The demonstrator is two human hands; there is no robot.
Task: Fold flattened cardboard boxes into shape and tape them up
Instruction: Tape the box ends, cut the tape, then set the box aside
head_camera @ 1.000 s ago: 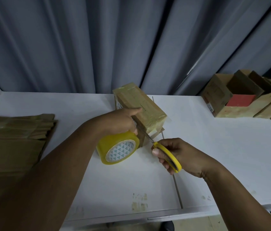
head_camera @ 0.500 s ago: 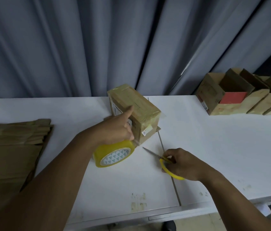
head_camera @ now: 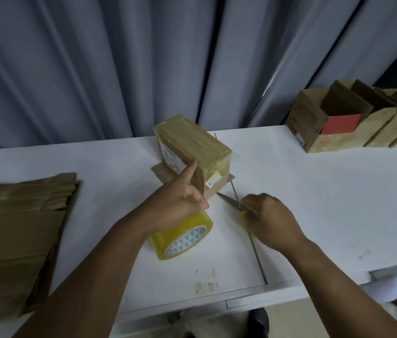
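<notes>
A folded, taped cardboard box (head_camera: 192,145) stands on the white table (head_camera: 314,191) near the middle. My left hand (head_camera: 175,203) grips a yellow tape roll (head_camera: 183,237) just in front of the box, thumb raised against the box's near corner. My right hand (head_camera: 270,220) holds yellow-handled scissors (head_camera: 229,202) low on the table, right of the roll, blades pointing at the box's base. A stack of flattened cardboard boxes (head_camera: 19,228) lies at the left.
Several open, assembled boxes (head_camera: 339,123) stand in a row at the back right, one showing a red panel. A grey curtain (head_camera: 144,57) hangs behind the table. A seam (head_camera: 253,242) runs across the tabletop toward the front edge.
My right hand has dropped with the scissors from the box's corner down to the table. My left hand has drawn the roll back from the box and raised its thumb.
</notes>
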